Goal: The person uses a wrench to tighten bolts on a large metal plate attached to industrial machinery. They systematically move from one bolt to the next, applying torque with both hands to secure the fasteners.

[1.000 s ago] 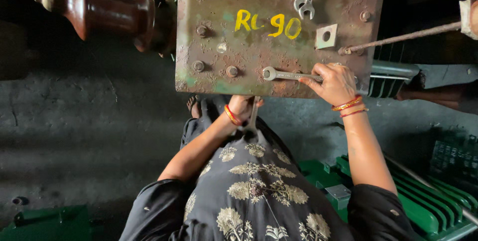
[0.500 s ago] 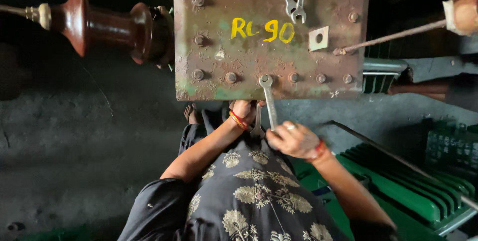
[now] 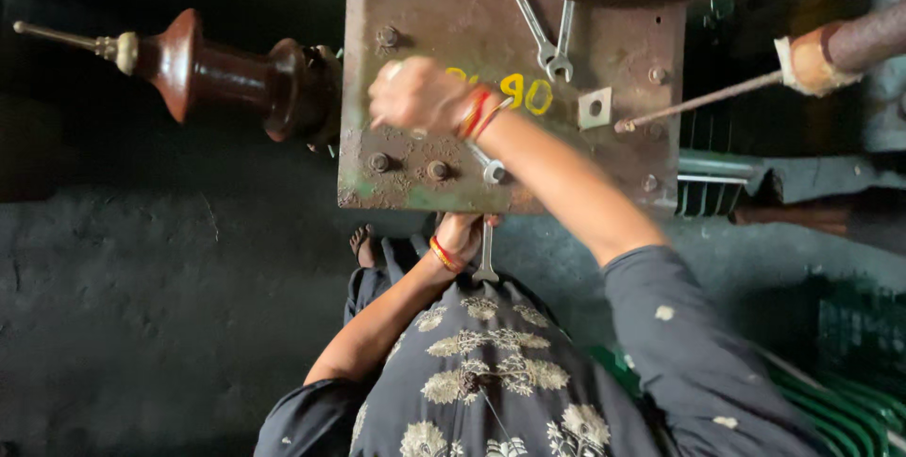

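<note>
A rusty steel cover plate (image 3: 415,4) with bolts along its edges lies in front of me, with yellow painted marks on it. My right hand (image 3: 415,93) is shut on the handle of a spanner (image 3: 483,162). Its ring end sits on a bolt (image 3: 494,173) near the plate's near edge, and the handle points up and left. My left hand (image 3: 462,230) is under that near edge, shut on a second spanner (image 3: 486,257) that hangs down towards my lap. Both wrists wear red and orange bangles.
Two loose spanners (image 3: 533,18) lie crossed at the plate's far side, beside a square washer (image 3: 595,108). A brown ribbed insulator (image 3: 226,75) sticks out to the left. A thin rod (image 3: 698,103) runs off right. Green cooling fins (image 3: 849,410) stand at lower right. The floor is dark concrete.
My right hand swung the spanner round its bolt: handle pointing right, then towards me, now up and left. My left hand stayed under the plate edge.
</note>
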